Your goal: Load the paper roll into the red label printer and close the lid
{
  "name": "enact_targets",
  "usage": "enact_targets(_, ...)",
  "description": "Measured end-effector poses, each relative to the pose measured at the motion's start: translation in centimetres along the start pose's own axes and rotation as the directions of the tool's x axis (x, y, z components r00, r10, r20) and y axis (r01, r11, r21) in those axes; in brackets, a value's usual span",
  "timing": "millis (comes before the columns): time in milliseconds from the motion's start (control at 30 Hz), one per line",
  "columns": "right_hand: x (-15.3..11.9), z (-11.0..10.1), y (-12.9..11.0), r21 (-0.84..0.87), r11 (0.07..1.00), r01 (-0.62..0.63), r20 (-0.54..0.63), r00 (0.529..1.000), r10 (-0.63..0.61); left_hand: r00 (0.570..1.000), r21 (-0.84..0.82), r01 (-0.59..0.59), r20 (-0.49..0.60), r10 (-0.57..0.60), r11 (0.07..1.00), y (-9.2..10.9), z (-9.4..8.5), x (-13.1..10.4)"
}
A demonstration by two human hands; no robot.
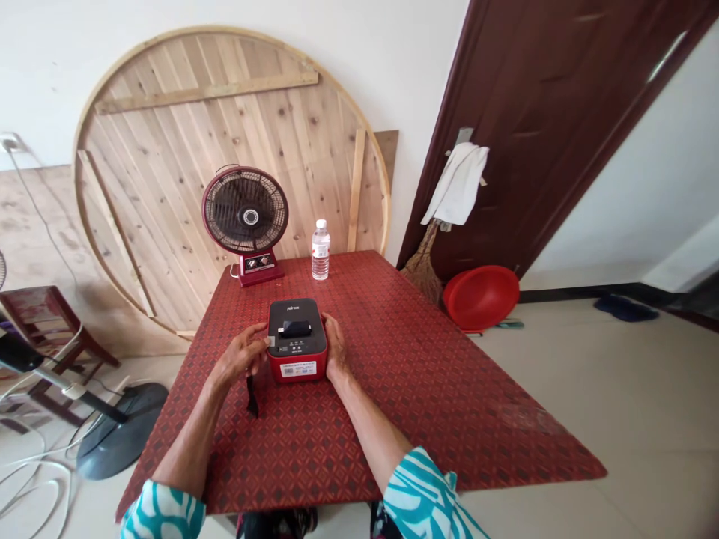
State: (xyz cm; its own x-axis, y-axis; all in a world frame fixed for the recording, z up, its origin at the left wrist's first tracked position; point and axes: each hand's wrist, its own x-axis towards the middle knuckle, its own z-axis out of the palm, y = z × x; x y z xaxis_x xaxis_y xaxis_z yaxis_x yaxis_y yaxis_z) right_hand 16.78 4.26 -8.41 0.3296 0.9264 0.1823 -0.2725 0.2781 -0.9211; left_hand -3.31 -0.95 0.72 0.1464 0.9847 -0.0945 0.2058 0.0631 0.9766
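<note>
A red box-shaped device with a black top (297, 365) rests on the red patterned table (416, 397). On its top lies a small dark object (296, 328) with a light tip at its left end. My left hand (247, 352) is at the device's left side, its fingertips at a small pale tab near the top's left edge. A black strap (252, 397) hangs below that hand onto the table. My right hand (335, 346) lies along the device's right side, fingers curved around its edge.
A dark red fan (247, 213) and a water bottle (320, 253) stand at the table's far edge. Behind leans a round wooden board (185, 135). A red basin (483, 296) and a broom (424, 266) are by the door. A black fan base (120, 430) is at floor left.
</note>
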Motion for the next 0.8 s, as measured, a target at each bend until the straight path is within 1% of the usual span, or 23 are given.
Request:
enact_targets(100,0.0,0.1,0.0,0.042,0.998,-0.049,-0.017,0.999,0.049,0.999,0.051,0.018,0.029,-0.020,0.999,0.4,-0.5,0.4)
enact_targets(300,0.2,0.1,0.1,0.071,0.996,-0.062,0.003,0.998,0.062,0.991,0.081,0.063,0.115,-0.072,0.995,0.9,-1.3,0.8)
enact_targets(433,0.2,0.2,-0.2,0.077,0.995,-0.061,-0.001,0.998,0.061,0.982,0.054,0.121,0.140,-0.127,0.991,0.8,-1.6,1.0)
enact_targets(567,0.0,0.1,-0.5,0.074,0.995,-0.062,0.004,0.998,0.062,0.964,0.016,0.191,0.185,-0.190,0.982,1.0,-1.6,1.3)
enact_targets(800,0.0,-0.1,-0.1,0.046,0.996,-0.077,-0.013,0.997,0.077,0.948,-0.035,0.253,0.207,-0.240,0.967,1.1,-1.1,1.1)
